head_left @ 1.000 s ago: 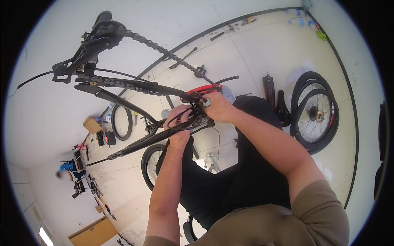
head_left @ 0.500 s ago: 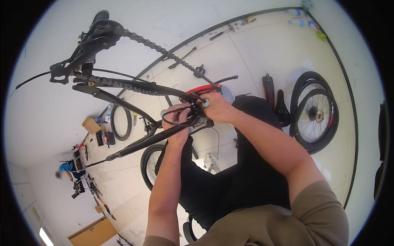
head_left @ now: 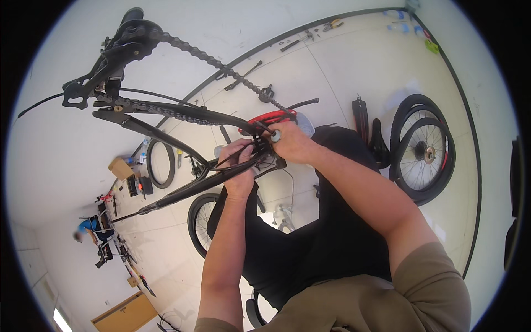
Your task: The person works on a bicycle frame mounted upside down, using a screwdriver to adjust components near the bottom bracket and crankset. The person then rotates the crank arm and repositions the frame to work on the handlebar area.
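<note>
Black bicycle frame hangs raised in front of the person, its thin stays running from the rear derailleur at upper left down to the junction where both hands work. The left hand has its grip closed around the frame tube and a loop of thin black cable just beside that junction. The right hand pinches a small pale round part between thumb and fingers, pressed against the frame end, right beside a red-handled tool. A loose chain sags from the derailleur across to the same spot. Below the arms sits the person's black-clad lap. Farther out on the pale tiled floor, a spoked wheel with tyres lies at right, near a black saddle. A bare tyre lies at left, another wheel under the frame, and small tools along the wall.
</note>
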Available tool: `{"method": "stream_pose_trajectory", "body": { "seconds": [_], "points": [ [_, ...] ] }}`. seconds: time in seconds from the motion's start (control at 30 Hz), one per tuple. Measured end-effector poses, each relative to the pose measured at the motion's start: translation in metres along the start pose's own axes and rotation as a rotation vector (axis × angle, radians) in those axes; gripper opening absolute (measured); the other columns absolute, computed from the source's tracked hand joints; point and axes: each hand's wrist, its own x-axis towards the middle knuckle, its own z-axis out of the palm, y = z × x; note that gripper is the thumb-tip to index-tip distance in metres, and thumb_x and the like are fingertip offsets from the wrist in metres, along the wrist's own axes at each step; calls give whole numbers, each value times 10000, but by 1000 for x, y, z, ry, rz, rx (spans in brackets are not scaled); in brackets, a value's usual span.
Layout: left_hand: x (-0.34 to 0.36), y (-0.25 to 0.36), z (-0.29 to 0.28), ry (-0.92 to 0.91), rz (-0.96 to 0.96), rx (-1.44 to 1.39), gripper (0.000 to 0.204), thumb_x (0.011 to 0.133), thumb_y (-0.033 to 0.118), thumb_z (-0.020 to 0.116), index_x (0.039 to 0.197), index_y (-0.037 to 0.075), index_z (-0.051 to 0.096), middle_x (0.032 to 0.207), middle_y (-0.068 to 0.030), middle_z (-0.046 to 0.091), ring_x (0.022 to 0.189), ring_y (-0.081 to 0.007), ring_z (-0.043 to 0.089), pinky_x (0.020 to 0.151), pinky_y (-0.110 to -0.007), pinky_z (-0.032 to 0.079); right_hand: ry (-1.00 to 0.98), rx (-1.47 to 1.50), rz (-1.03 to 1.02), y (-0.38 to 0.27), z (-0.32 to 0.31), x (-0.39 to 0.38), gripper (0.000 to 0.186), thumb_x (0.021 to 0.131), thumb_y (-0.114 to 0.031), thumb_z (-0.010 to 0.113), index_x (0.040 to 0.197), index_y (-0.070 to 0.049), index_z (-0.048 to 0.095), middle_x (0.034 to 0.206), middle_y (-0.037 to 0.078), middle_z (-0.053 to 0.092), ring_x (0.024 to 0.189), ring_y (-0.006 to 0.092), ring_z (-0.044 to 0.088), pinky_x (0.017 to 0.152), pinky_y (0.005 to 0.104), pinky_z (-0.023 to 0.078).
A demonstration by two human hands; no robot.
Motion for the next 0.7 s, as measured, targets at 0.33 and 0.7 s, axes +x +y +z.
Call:
{"method": "stream_pose_trajectory", "body": {
  "seconds": [0.33, 0.7],
  "points": [
    [7, 9, 1, -51, -46, 31, 166, 894, -87, 631, 1003, -7, 535, 1031, -159, 680, 890, -182, 680, 810, -294, 573, 18, -111, -72, 15, 0, 9, 345, 796, -135, 673, 1133, -64, 695, 807, 222, 685, 772, 321, 687, 721, 382, 530],
    [-1, 8, 8, 58, -282, -110, 264, 929, -19, 620, 1169, -16, 510, 971, -106, 665, 871, -169, 663, 758, -291, 584, 14, -80, -8, 8, -2, 5, 381, 785, -107, 670, 1158, -28, 681, 777, 219, 678, 723, 283, 676, 699, 367, 521]
  ]
}}
